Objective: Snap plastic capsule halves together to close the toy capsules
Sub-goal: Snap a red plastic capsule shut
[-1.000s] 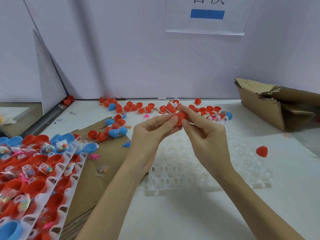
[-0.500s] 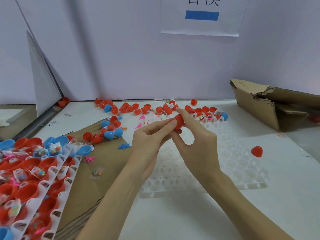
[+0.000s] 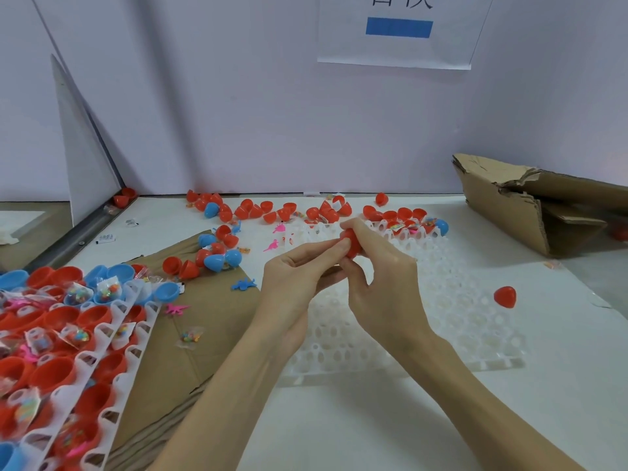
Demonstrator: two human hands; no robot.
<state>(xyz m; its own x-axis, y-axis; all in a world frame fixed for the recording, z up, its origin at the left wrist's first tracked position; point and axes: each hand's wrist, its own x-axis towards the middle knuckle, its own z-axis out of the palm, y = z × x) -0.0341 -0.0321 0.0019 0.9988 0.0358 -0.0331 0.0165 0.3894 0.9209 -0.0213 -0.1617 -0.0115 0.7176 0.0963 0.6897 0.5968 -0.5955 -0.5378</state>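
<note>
A red capsule (image 3: 352, 243) is held between both hands above the white holed tray (image 3: 458, 314). My left hand (image 3: 299, 277) pinches it from the left with thumb and fingertips. My right hand (image 3: 380, 283) curls over it from the right, index finger on top. Most of the capsule is hidden by the fingers. Loose red and blue capsule halves (image 3: 258, 209) lie scattered along the back of the table. One closed red capsule (image 3: 505, 296) lies alone on the right.
At the left, white racks (image 3: 112, 338) hold open red and blue halves with small toy packets. Brown cardboard sheets (image 3: 210, 311) lie beneath them. A torn cardboard box (image 3: 543, 205) sits at the right rear. Small pink and blue toy figures (image 3: 244, 284) lie loose.
Both hands with the red capsule have drifted slightly down and toward me; the right index finger has curled further over the capsule's top. The camera has shifted a little.
</note>
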